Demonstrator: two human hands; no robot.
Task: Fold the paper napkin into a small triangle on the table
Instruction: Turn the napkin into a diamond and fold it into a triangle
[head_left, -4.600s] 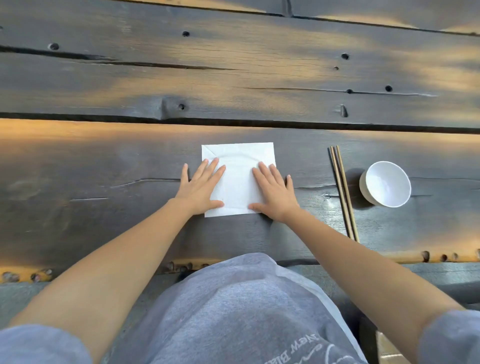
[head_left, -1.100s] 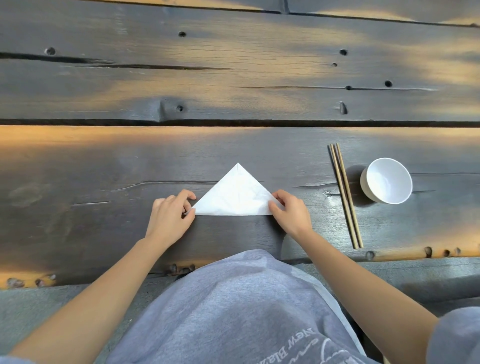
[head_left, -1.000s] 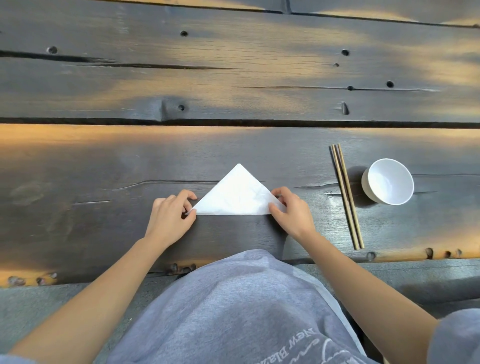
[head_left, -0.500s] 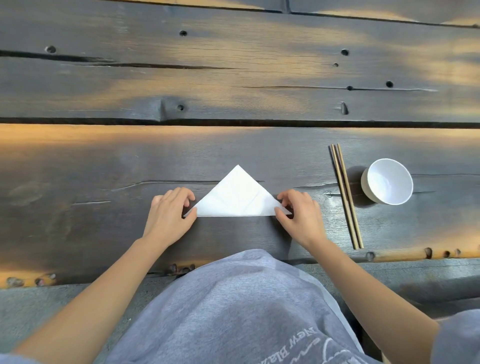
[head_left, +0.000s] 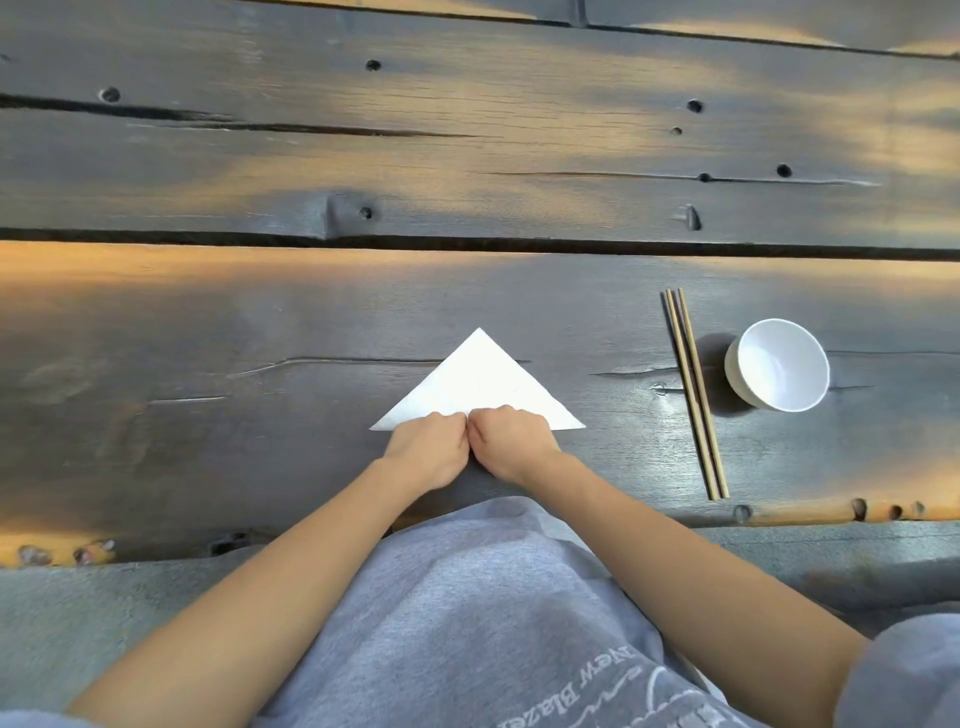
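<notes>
The white paper napkin (head_left: 480, 379) lies flat on the dark wooden table (head_left: 208, 338) as a triangle, its point away from me and its long edge toward me. My left hand (head_left: 428, 454) and my right hand (head_left: 511, 441) meet knuckle to knuckle at the middle of that long near edge. Both have their fingers curled, with the fingertips down on the napkin's edge and covering its middle part. The two outer corners of the triangle stick out free on either side of my hands.
A pair of wooden chopsticks (head_left: 693, 389) lies lengthwise to the right of the napkin. Just beyond them stands a small white bowl (head_left: 779, 371). A dark gap (head_left: 467, 243) runs across between the table planks farther away. My grey shirt hangs below the near table edge.
My hands left the napkin's two outer corners and slid inward along the near edge until they met at its middle. The napkin was a flat square 4.6 s ago and is a triangle now.
</notes>
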